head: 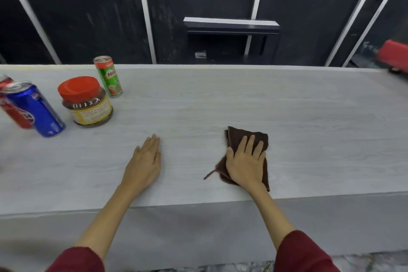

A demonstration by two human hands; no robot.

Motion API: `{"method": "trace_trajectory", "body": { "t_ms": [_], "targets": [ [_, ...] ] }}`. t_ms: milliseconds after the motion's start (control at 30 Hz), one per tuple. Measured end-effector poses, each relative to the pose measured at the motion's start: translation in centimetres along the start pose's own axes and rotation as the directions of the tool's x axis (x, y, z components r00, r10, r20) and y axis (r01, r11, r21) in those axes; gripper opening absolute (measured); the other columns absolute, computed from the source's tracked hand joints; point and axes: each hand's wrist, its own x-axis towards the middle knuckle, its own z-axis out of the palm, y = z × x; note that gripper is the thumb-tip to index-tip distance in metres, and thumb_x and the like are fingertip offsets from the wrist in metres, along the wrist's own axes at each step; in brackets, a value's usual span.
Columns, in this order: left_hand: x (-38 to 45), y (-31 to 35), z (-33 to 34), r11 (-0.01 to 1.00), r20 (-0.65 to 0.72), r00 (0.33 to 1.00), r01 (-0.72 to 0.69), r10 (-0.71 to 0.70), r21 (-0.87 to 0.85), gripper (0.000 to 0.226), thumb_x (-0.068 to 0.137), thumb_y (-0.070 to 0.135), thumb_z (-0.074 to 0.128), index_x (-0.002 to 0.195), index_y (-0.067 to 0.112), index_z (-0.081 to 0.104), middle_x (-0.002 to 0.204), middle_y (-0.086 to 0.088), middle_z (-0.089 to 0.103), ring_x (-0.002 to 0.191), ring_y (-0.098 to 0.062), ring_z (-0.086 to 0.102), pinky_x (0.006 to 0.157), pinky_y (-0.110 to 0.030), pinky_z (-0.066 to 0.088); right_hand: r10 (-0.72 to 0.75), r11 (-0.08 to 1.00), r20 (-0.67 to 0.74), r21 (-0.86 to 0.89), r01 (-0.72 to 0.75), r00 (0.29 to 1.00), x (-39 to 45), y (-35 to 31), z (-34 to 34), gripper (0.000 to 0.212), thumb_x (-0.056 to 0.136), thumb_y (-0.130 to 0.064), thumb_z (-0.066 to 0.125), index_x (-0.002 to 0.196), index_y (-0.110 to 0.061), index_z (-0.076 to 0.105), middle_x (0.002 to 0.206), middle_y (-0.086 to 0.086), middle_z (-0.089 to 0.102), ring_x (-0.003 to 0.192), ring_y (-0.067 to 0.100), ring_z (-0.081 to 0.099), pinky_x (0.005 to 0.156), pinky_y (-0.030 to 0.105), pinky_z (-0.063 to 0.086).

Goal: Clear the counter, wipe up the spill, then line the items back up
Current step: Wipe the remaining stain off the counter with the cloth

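My right hand (pixel 246 161) lies flat on a folded dark brown cloth (pixel 238 137), pressing it onto the pale grey counter (pixel 242 99) right of centre. Flat on the bare counter to its left rests my left hand (pixel 145 159), fingers together and holding nothing. At the far left stand a green Milo can (pixel 108 77), a jar with a red lid and yellow label (pixel 87 101), a blue can (pixel 35 109) and, behind it, a red can (pixel 15 115). I see no spill on the surface.
The counter's front edge runs just behind my wrists. Beyond the far edge stands a dark panelled wall with white strips and a dark shelf unit (pixel 231 35). A red object (pixel 394 53) shows at the far right.
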Motion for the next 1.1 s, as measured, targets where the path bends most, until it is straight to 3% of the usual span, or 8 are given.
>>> {"method": "trace_trajectory", "body": {
  "t_ms": [200,533,633,767,967,1033,1100],
  "targets": [
    [1.7,-1.1,-0.7,1.0,-0.004,1.0,0.009,-0.009,0.017,0.048,0.1,0.022,0.021,0.147,0.011,0.017,0.158,-0.002,0.011,0.146,-0.013,0.008,0.119,-0.033,0.004,-0.096,0.995,0.05,-0.002,0.096,0.994,1.9,-7.5,2.6,0.067,0.098,-0.042,0.02,0.146,0.0,0.0,0.156,0.022,-0.004,0.143,0.043,-0.006,0.115,0.053,-0.001],
    [5.5,-2.7,-1.7,1.0,-0.031,1.0,0.001,-0.002,-0.006,0.048,0.1,0.024,0.02,0.147,0.015,0.015,0.158,0.004,0.008,0.145,-0.006,0.003,0.116,-0.025,0.0,-0.298,0.95,0.163,-0.042,0.309,0.94,17.1,-6.6,0.6,0.051,0.098,-0.043,0.022,0.147,-0.032,0.014,0.159,-0.006,0.007,0.146,0.025,0.004,0.117,0.046,0.006],
    [5.9,-3.6,-2.2,1.0,-0.054,0.998,0.014,-0.013,0.018,0.05,0.099,0.029,0.018,0.147,0.016,0.015,0.158,0.005,0.007,0.145,-0.005,0.003,0.115,-0.024,-0.001,-0.441,0.887,0.234,-0.031,0.461,0.866,19.3,-10.6,1.5,0.05,0.097,-0.046,0.022,0.146,-0.036,0.014,0.158,-0.01,0.005,0.146,0.023,0.002,0.117,0.046,0.005],
    [5.9,-4.8,-2.8,0.998,-0.073,0.996,0.051,-0.048,0.034,0.049,0.1,0.026,0.021,0.147,0.017,0.014,0.158,0.006,0.006,0.144,-0.003,0.002,0.114,-0.023,-0.002,-0.627,0.752,0.308,0.0,0.66,0.715,18.1,-14.4,3.0,0.049,0.097,-0.049,0.021,0.145,-0.041,0.012,0.158,-0.013,0.006,0.147,0.019,0.001,0.118,0.044,0.004],
    [3.5,-5.8,-3.2,0.996,-0.094,0.992,0.082,-0.086,-0.037,0.048,0.099,0.026,0.021,0.147,0.019,0.016,0.157,0.009,0.008,0.133,0.009,-0.001,0.113,-0.02,-0.003,-0.769,0.584,0.382,0.093,0.807,0.512,11.7,-12.6,2.8,0.047,0.097,-0.049,0.023,0.142,-0.047,0.012,0.155,-0.022,0.005,0.144,0.007,-0.005,0.117,0.037,-0.003],
    [2.5,-6.0,-3.3,0.996,-0.075,0.994,0.076,-0.079,-0.048,0.048,0.1,0.025,0.021,0.147,0.019,0.015,0.157,0.009,0.008,0.134,0.008,-0.001,0.113,-0.02,-0.002,-0.783,0.568,0.378,0.112,0.815,0.494,10.1,-10.8,2.1,0.046,0.097,-0.05,0.024,0.141,-0.05,0.013,0.153,-0.026,0.005,0.143,0.003,-0.005,0.117,0.034,-0.004],
    [1.8,-5.9,-3.2,0.998,-0.048,0.997,0.056,-0.058,-0.037,0.048,0.1,0.025,0.021,0.147,0.019,0.014,0.157,0.008,0.008,0.135,0.007,0.0,0.114,-0.021,-0.002,-0.759,0.607,0.371,0.11,0.787,0.534,9.2,-8.3,1.1,0.047,0.093,-0.055,0.021,0.139,-0.052,0.012,0.149,-0.031,0.002,0.142,0.0,-0.006,0.117,0.033,-0.003]
  ]
}}
